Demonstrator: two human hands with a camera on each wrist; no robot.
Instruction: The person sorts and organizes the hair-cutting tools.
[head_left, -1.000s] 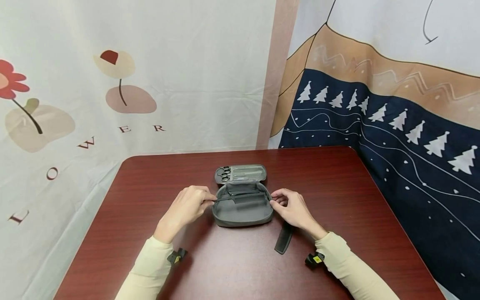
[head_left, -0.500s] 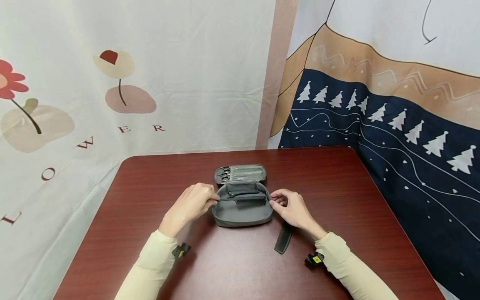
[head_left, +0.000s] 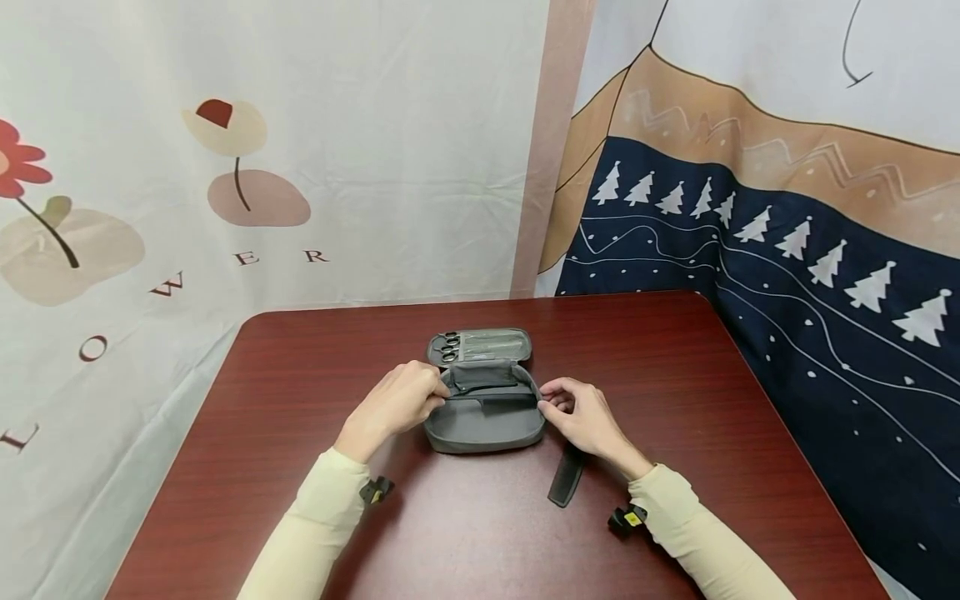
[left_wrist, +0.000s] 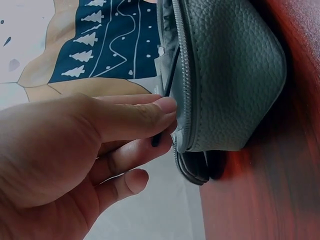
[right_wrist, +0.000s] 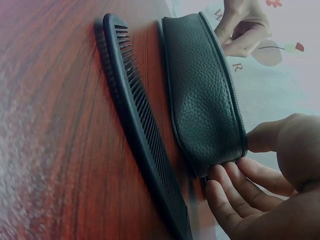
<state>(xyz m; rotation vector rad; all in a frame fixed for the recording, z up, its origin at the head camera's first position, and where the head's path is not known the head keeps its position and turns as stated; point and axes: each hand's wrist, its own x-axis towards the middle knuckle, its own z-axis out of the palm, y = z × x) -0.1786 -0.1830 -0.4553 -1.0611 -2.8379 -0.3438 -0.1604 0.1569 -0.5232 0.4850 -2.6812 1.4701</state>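
A grey leather-look zip case [head_left: 483,429] stands unzipped on the table, its lid [head_left: 480,346] folded back behind it. My left hand [head_left: 397,400] is at the case's left rim. In the left wrist view, its thumb and fingers pinch a thin black strip [left_wrist: 171,75] that runs along the inside of the zip edge; its far end is hidden. My right hand [head_left: 585,417] holds the right end of the case, thumb at the zip edge and fingers against the outer wall [right_wrist: 200,95]. The open compartment has an inner pocket along its back.
Several metal tools with finger loops [head_left: 450,346] sit under a clear sleeve in the lid. A black comb [head_left: 566,477] lies on the red-brown table [head_left: 480,533], right of the case. Printed cloth [head_left: 412,167] hangs behind the table.
My left hand has moved right and slightly away from me, from outside the left rim to over it, with the pinched strip. My right hand and the case have stayed put.
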